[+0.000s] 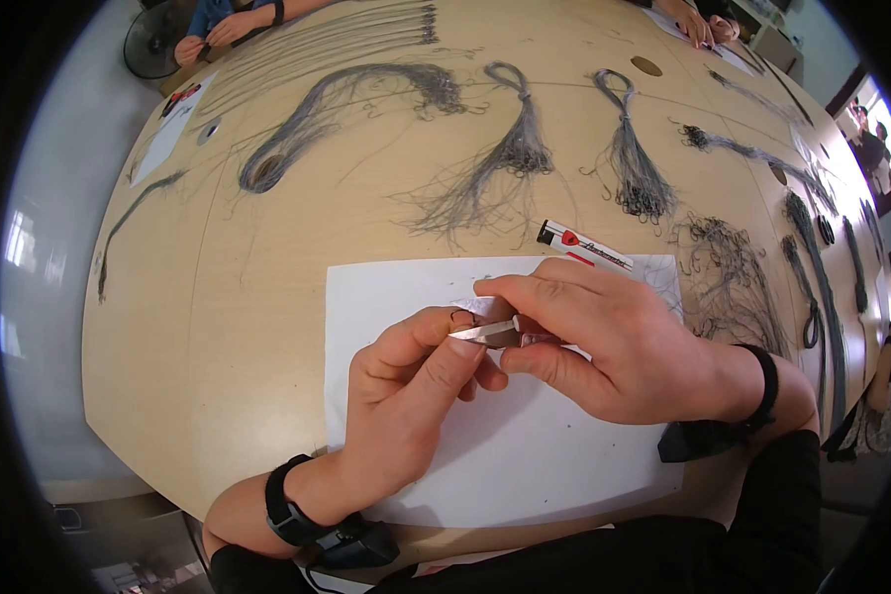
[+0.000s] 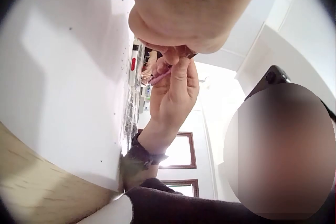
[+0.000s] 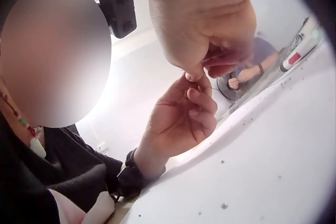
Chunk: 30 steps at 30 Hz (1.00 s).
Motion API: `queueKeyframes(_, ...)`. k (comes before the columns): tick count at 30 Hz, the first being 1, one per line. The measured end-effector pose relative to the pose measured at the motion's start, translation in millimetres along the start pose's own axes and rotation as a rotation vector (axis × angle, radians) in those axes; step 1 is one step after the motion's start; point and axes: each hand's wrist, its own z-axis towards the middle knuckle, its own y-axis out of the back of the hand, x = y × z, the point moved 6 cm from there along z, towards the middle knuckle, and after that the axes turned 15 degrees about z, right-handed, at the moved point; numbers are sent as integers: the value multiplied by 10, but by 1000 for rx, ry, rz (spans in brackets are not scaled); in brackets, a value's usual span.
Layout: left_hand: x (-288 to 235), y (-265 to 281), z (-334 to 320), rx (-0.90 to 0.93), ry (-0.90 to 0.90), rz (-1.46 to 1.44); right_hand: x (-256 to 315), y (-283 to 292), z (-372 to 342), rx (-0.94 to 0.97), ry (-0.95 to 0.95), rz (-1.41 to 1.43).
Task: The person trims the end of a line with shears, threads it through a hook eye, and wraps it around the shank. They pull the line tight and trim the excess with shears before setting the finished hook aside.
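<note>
Where my left hand [image 1: 404,391] worked: finger and thumb pinched what looked like a dark hook [image 1: 459,314], probably light, stiff and sharp, best held by its shank.
Blade [image 1: 483,335]: sat between my hands above the paper [image 1: 386,287], likely slick.
Right hand [image 1: 604,332]: gripped the blade's rear.

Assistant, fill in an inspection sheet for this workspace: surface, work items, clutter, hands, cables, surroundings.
Surface: wooden table; white sheet with dark specks.
Job's things: pointed metal tool; small dark hook-like piece.
Clutter: white-and-red marker; bundled grey strands beyond the sheet.
Hands: left hand pinches the hook-like piece in its fingers; right hand grips the tool.
Cables: apparent black cord near the left wrist strap.
Surroundings: fan; other people's hands at the far edge.
</note>
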Motion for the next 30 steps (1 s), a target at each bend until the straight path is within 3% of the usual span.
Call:
queueKeyframes(9,49,33,6,-39,-12,-184,-11,-18,-20,-18,7,-8)
queueKeyframes(30,27,70,13,-106,-35,-164,-15,-32,-37,-60,48,-49)
